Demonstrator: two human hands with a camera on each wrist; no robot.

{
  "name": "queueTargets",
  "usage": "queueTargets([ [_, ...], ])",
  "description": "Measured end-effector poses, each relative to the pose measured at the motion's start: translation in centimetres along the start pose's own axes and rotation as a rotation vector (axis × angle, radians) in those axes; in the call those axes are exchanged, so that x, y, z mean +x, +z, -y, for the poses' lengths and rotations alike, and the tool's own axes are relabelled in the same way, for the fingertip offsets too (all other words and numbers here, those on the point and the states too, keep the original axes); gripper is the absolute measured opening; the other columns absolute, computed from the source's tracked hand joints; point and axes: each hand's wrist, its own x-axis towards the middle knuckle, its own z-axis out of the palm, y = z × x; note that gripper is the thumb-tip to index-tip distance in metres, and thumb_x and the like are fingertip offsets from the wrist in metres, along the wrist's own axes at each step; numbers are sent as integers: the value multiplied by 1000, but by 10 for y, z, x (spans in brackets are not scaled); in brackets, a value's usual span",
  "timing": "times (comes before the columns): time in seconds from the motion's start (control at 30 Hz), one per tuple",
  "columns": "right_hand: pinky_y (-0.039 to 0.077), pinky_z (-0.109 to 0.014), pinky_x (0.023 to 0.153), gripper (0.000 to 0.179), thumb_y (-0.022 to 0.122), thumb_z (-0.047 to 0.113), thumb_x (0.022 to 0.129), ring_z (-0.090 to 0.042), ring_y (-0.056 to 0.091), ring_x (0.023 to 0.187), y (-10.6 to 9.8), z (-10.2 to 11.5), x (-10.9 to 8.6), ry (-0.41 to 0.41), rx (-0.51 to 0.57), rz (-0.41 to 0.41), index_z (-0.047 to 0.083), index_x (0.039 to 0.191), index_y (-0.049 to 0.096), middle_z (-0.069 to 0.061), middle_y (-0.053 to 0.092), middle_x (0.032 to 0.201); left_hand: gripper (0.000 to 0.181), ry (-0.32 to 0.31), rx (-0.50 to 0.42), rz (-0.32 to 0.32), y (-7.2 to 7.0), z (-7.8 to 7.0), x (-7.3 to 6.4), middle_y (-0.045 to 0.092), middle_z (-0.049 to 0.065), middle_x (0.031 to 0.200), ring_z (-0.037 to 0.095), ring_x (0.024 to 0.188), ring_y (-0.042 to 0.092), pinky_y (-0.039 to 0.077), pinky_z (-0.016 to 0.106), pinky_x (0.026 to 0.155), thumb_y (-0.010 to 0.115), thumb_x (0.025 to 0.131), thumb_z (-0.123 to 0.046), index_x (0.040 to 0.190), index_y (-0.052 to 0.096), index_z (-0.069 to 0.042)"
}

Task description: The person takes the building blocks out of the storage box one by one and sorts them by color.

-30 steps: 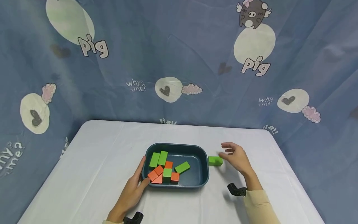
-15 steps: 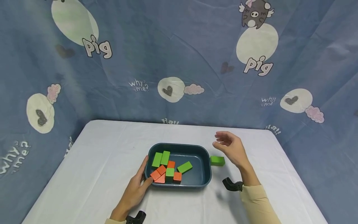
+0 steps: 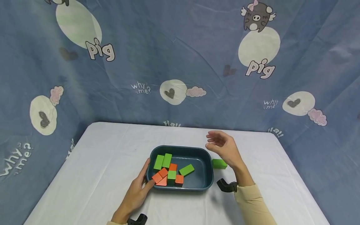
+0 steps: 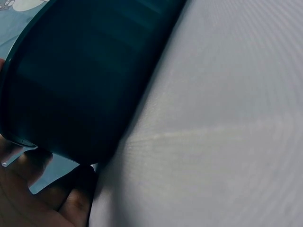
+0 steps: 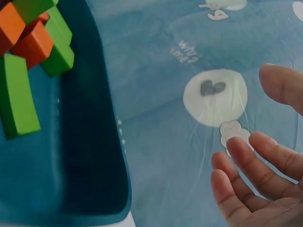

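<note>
A dark teal tray [image 3: 197,189] sits on the white table, with green and orange blocks gathered mostly in its left half. My left hand [image 3: 136,192] holds the tray's left end, thumb at the front-left corner and fingers along the outer side; in the left wrist view its fingertips meet the tray's outer wall. My right hand [image 3: 225,148] hovers by the tray's back right corner, fingers loosely bent and apart, with nothing between them. Just outside the tray's right wall lies a green block [image 3: 218,163]. Inside, another green block [image 3: 187,170] lies on its own near the middle.
An orange block [image 3: 179,179] and a green block standing on end [image 3: 172,175] are near the tray's front wall. White cloth covers the table [image 3: 112,156]. A blue printed curtain [image 3: 180,62] hangs behind the table's back edge.
My right hand has moved left and a little away from me, from beside the outside green block toward the tray's back right corner. The left hand stays on the tray. No block has visibly moved.
</note>
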Motion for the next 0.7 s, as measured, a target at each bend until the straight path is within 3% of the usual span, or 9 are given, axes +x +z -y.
queueTargets([
  [0.33,60,-32,87,50,81,8,86,-32,67,103,17,1,7,-11,28,67,3,133,63,-14,68,120,78,-11,-7,-1,-1,1,0,24,6,167,27,150,29,15,9,111,63,103,-34,165,19,-16],
  [0.7,57,-42,95,54,82,9,86,-32,65,108,40,-1,17,-36,62,174,7,136,62,-15,67,124,78,2,1,-5,-1,3,0,26,6,166,27,148,33,21,15,113,64,102,-33,165,19,-17],
])
